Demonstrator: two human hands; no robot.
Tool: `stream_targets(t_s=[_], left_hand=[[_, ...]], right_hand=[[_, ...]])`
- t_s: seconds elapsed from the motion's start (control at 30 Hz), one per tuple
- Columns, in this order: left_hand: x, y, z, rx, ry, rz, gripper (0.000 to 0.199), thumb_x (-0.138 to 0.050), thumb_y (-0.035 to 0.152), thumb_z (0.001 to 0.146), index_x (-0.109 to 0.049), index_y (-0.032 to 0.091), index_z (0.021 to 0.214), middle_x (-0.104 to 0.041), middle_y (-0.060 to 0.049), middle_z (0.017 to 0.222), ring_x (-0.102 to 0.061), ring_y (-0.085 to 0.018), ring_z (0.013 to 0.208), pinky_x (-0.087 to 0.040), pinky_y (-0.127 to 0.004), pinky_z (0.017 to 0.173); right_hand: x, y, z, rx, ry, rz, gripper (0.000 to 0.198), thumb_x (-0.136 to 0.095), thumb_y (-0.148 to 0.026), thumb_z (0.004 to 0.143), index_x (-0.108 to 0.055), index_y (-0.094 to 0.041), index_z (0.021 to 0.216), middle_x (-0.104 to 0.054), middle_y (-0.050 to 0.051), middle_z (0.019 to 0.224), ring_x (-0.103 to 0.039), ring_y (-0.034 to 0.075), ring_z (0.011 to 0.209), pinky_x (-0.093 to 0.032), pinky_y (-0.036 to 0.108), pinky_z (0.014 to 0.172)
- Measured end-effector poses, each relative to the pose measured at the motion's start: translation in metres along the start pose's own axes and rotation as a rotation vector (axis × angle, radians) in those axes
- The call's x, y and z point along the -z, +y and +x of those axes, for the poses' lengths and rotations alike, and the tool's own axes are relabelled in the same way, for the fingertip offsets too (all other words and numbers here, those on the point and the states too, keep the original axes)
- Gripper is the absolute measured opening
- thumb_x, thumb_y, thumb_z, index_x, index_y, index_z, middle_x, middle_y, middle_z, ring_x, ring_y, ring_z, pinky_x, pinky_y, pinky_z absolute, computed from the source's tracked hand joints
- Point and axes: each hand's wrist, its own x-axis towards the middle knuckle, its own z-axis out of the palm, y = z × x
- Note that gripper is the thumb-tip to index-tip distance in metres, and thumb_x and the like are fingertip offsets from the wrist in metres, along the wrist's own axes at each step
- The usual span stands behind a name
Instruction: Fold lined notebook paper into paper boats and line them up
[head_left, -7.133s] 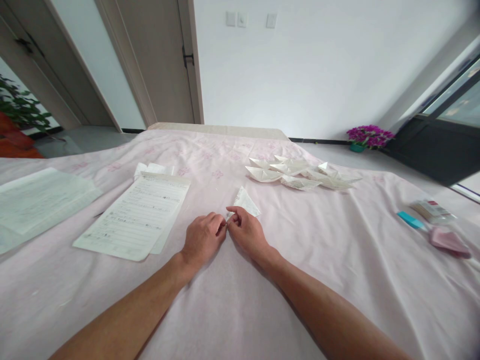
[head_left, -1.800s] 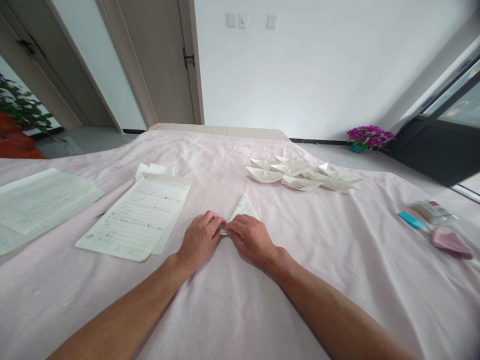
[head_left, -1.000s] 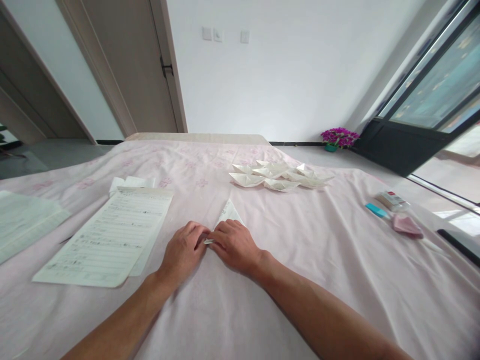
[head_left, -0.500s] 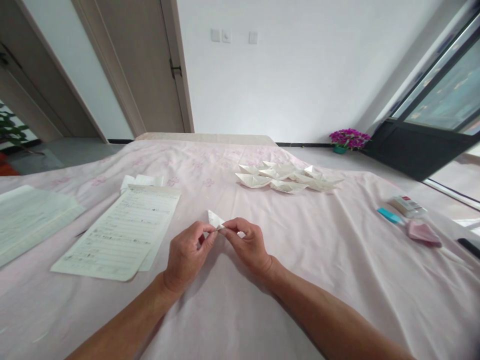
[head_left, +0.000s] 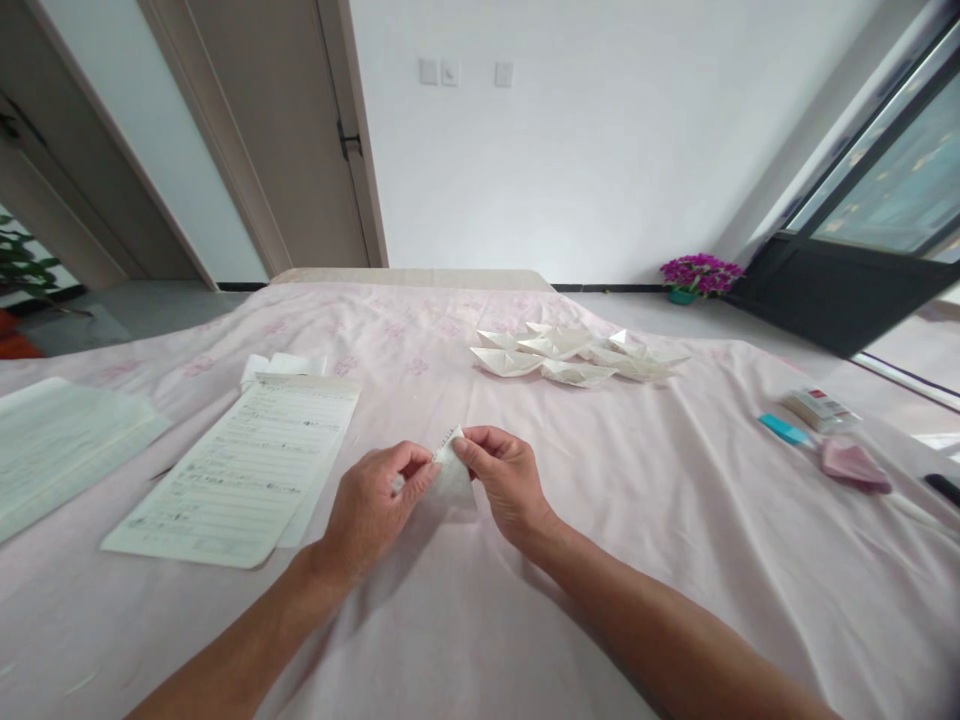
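Between my two hands is a small piece of folded paper (head_left: 448, 455), white with dark writing along one edge. My left hand (head_left: 382, 493) pinches its left side between thumb and fingers. On the other side my right hand (head_left: 504, 480) grips the upper right corner, thumb in front. The paper is tilted just above the cloth, and fingers cover part of it. Several folded paper boats (head_left: 559, 345) sit in a cluster farther back, to the right of the hands. Left of my left hand lies a stack of written sheets (head_left: 240, 470).
Pink cloth (head_left: 637, 480) covers the table. More pale paper (head_left: 67, 440) lies at the far left. Toward the right edge are a blue object (head_left: 783, 429), a packet (head_left: 819, 409), a pink cloth item (head_left: 853, 464) and a dark object (head_left: 942, 489).
The folded paper has been turned in my hands, so its written edge now shows. My right hand has shifted slightly, and its thumb now lies on the upper corner.
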Motion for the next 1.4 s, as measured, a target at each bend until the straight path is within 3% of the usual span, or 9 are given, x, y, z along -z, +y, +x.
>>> stream_targets(t_s=[0.1, 0.2, 0.43, 0.7, 1.1, 1.4], left_hand=[[-0.004, 0.002, -0.001, 0.171, -0.061, -0.219, 0.031, -0.052, 0.048, 0.090, -0.062, 0.020, 0.082, -0.060, 0.003, 0.070, -0.053, -0.014, 0.065, -0.040, -0.024, 0.063], [-0.009, 0.000, 0.000, 0.263, -0.114, -0.389, 0.032, -0.054, 0.048, 0.089, -0.058, 0.018, 0.077, -0.055, 0.003, 0.069, -0.049, -0.013, 0.066, -0.039, -0.023, 0.062], [-0.015, -0.011, 0.000, 0.283, -0.229, -0.568, 0.031, -0.053, 0.047, 0.090, -0.054, 0.018, 0.078, -0.049, 0.004, 0.071, -0.044, -0.012, 0.069, -0.037, -0.022, 0.065], [-0.016, -0.008, -0.001, 0.416, -0.350, -0.814, 0.030, -0.058, 0.047, 0.088, -0.057, 0.017, 0.086, -0.051, 0.003, 0.074, -0.044, -0.011, 0.068, -0.037, -0.022, 0.064], [-0.014, 0.003, -0.002, 0.391, -0.313, -0.807, 0.037, -0.054, 0.053, 0.090, -0.063, 0.016, 0.090, -0.059, 0.000, 0.075, -0.050, -0.014, 0.069, -0.040, -0.023, 0.064], [-0.014, 0.011, -0.002, 0.306, -0.272, -0.739, 0.044, -0.044, 0.056, 0.093, -0.065, 0.018, 0.087, -0.065, -0.001, 0.079, -0.055, -0.015, 0.072, -0.043, -0.024, 0.070]], right_hand=[[0.001, -0.003, -0.001, 0.032, -0.030, -0.017, 0.025, -0.077, -0.039, 0.071, -0.073, -0.015, 0.078, -0.061, -0.002, 0.062, -0.047, 0.008, 0.056, -0.038, 0.023, 0.056], [0.002, -0.005, 0.000, 0.013, -0.081, 0.002, 0.030, -0.071, -0.044, 0.077, -0.074, -0.014, 0.081, -0.058, -0.002, 0.062, -0.047, 0.008, 0.056, -0.037, 0.023, 0.056], [0.006, 0.004, 0.006, -0.166, -0.143, 0.124, 0.036, -0.076, -0.049, 0.073, -0.073, -0.014, 0.082, -0.055, -0.003, 0.061, -0.046, 0.007, 0.054, -0.034, 0.022, 0.055], [0.007, 0.001, 0.005, -0.316, -0.303, 0.225, 0.043, -0.083, -0.045, 0.067, -0.074, -0.017, 0.098, -0.066, 0.000, 0.072, -0.054, 0.010, 0.062, -0.042, 0.024, 0.065], [0.014, -0.004, 0.007, -0.303, -0.422, 0.162, 0.044, -0.080, -0.048, 0.072, -0.073, -0.019, 0.105, -0.057, -0.003, 0.067, -0.047, 0.006, 0.056, -0.035, 0.019, 0.051], [0.015, -0.003, 0.007, -0.306, -0.482, 0.218, 0.045, -0.076, -0.051, 0.075, -0.072, -0.018, 0.105, -0.059, -0.002, 0.069, -0.051, 0.007, 0.057, -0.038, 0.018, 0.052]])
